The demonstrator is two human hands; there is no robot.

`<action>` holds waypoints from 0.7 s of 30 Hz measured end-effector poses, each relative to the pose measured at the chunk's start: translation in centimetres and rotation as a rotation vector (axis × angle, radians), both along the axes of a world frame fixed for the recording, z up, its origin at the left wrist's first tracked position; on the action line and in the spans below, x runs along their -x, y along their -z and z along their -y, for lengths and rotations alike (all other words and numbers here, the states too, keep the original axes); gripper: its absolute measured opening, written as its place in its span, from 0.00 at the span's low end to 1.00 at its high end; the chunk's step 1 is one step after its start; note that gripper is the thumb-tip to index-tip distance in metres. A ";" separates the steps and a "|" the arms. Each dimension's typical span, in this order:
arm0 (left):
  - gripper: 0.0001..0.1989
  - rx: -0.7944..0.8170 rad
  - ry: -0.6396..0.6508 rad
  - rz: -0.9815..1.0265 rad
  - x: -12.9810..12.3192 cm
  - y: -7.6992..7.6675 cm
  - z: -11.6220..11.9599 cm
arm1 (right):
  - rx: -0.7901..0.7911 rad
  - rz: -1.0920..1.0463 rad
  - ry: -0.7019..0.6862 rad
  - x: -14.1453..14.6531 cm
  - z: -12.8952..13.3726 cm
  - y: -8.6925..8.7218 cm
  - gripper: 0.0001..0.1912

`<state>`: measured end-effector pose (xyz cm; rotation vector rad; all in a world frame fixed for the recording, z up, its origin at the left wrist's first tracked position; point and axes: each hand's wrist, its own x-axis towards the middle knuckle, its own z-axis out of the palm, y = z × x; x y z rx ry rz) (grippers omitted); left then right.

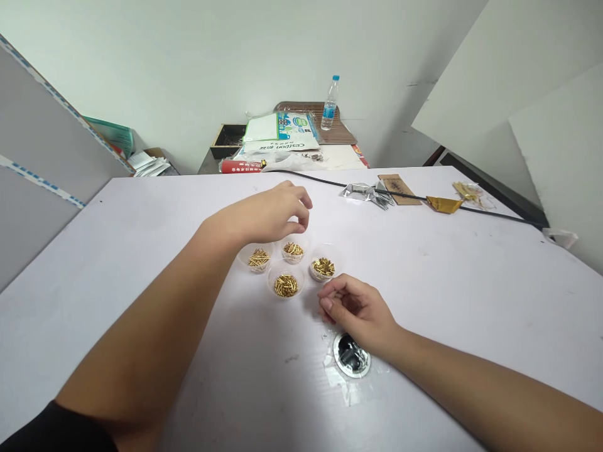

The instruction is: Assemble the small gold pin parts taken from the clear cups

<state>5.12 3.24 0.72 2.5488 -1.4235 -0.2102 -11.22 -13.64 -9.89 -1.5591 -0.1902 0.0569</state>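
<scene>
Several small clear plastic cups stand together on the white table, each holding small gold-coloured metal pins. My left hand (286,212) hovers just over the back cup (293,251), fingers bent and thumb drawn close to the index finger. Whatever its fingertips hold, if anything, is too small to make out. The left cup (259,258) is partly covered by my left wrist. Beside the right cup (323,267) and the front cup (286,285), my right hand (358,309) is curled, thumb and index finger nearly together. I cannot make out anything between them.
A round cable grommet (352,355) with clear tape lies under my right wrist. Across the back of the table (211,389) runs a black cable (325,180), near silver wrapping (362,193), brown card (399,189) and gold foil (443,204). A water bottle (330,105) stands beyond.
</scene>
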 end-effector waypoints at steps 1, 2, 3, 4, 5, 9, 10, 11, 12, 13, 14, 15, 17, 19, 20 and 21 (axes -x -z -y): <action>0.10 0.076 0.018 0.035 0.0 -0.1 -0.1 | -0.018 -0.009 -0.005 0.0 0.0 0.0 0.05; 0.10 0.151 0.032 0.062 0.2 -0.3 -0.2 | -0.037 -0.020 -0.009 0.0 0.0 0.0 0.06; 0.09 0.225 0.040 0.077 0.4 -0.5 -0.2 | -0.056 -0.032 -0.012 0.0 0.0 0.0 0.06; 0.09 0.294 0.045 0.074 0.7 -0.8 -0.2 | -0.075 -0.047 -0.014 0.0 0.0 0.1 0.07; 0.09 0.358 0.047 0.056 1.0 -1.1 -0.1 | -0.094 -0.064 -0.012 0.0 -0.1 0.1 0.08; 0.05 0.586 0.008 -0.108 3.4 -2.2 0.1 | -0.164 -0.120 -0.001 -0.3 -0.2 0.2 0.08; 0.05 0.631 -0.004 -0.174 4.0 -2.4 0.2 | -0.180 -0.127 -0.001 -0.3 -0.2 0.2 0.08; 0.05 0.673 -0.004 -0.242 4.7 -2.4 0.1 | -0.195 -0.131 -0.003 -0.4 -0.2 0.1 0.08; 0.04 0.707 0.002 -0.308 5.4 -2.4 0.1 | -0.206 -0.131 -0.005 -0.4 -0.2 0.1 0.07; 0.04 0.737 0.000 -0.373 6.1 -2.2 -0.1 | -0.214 -0.127 -0.007 -0.4 -0.2 0.0 0.07; 0.03 0.767 -0.008 -0.430 6.9 -1.9 -0.3 | -0.221 -0.119 -0.010 -0.4 -0.2 -0.1 0.07; 0.03 0.794 -0.027 -0.485 7.7 -1.4 -0.6 | -0.227 -0.109 -0.012 -0.4 -0.2 -0.1 0.07; 0.02 0.828 -0.052 -0.600 9.5 -0.1 -1.4 | -0.229 -0.094 -0.018 -0.4 -0.2 -0.3 0.07; 0.04 0.858 -0.030 -0.674 11.4 1.6 -2.1 | -0.215 -0.091 -0.019 -0.4 -0.1 -0.4 0.08; 0.04 0.876 -0.032 -0.668 12.3 2.6 -2.4 | -0.201 -0.093 -0.018 -0.4 -0.1 -0.4 0.08; 0.03 0.892 -0.023 -0.629 13.2 3.6 -2.6 | -0.190 -0.098 -0.013 -0.4 -0.1 -0.5 0.09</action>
